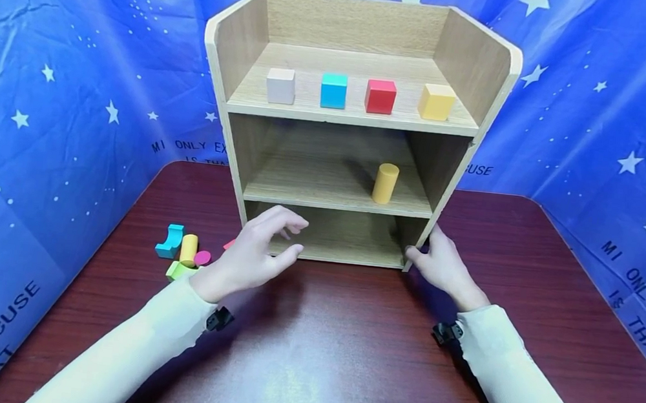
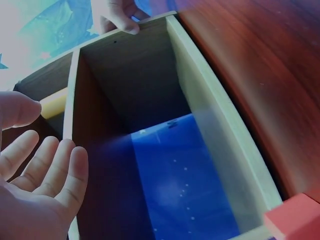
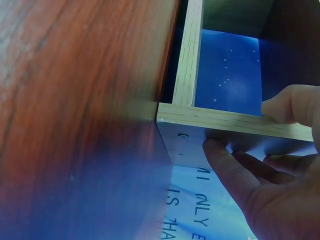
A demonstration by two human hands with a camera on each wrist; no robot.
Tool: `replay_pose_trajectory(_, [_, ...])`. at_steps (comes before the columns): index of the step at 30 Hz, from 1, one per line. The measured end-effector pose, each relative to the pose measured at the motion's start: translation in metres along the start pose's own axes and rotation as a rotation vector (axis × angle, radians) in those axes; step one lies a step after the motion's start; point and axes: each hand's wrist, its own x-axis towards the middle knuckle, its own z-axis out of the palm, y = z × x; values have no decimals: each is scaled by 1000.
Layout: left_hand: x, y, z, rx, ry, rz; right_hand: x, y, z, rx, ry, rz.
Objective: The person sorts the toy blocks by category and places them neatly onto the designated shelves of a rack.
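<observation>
A small wooden shelf (image 1: pixel 325 116) with three levels stands on the table. My right hand (image 1: pixel 444 265) grips its right side panel low down; in the right wrist view the thumb lies on the inner side and the fingers (image 3: pixel 232 170) on the outer face. My left hand (image 1: pixel 263 247) hovers in front of the shelf's lower left, fingers loosely bent, holding nothing. On the middle level a yellow cylinder (image 1: pixel 385 183) stands upright toward the right. Along the top level sit a white cube (image 1: pixel 281 87), a blue cube (image 1: pixel 333 91), a red cube (image 1: pixel 380 97) and a yellow cube (image 1: pixel 436 103).
Left of the shelf lie a blue curved block (image 1: pixel 170 242), another yellow cylinder (image 1: pixel 188 250), a pink round piece (image 1: pixel 202 258) and a green block (image 1: pixel 180 271). A red block (image 2: pixel 295 217) is by the shelf's lower left corner. Blue star-patterned cloth (image 1: pixel 78 74) surrounds the table.
</observation>
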Motion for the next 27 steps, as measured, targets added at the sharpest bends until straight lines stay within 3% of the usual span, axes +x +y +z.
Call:
replay_pose_trajectory(15, [-24,-10,-19,79,4,-81,-1,0,0,4,0,3])
replay_pose_trajectory(22, [-35,-12,-32,133,-8,-167,-1,-1,0,1,0,4])
replay_pose_trajectory(27, [-42,-17,-40,148,-1,-183,0,0,0,3,-2,5])
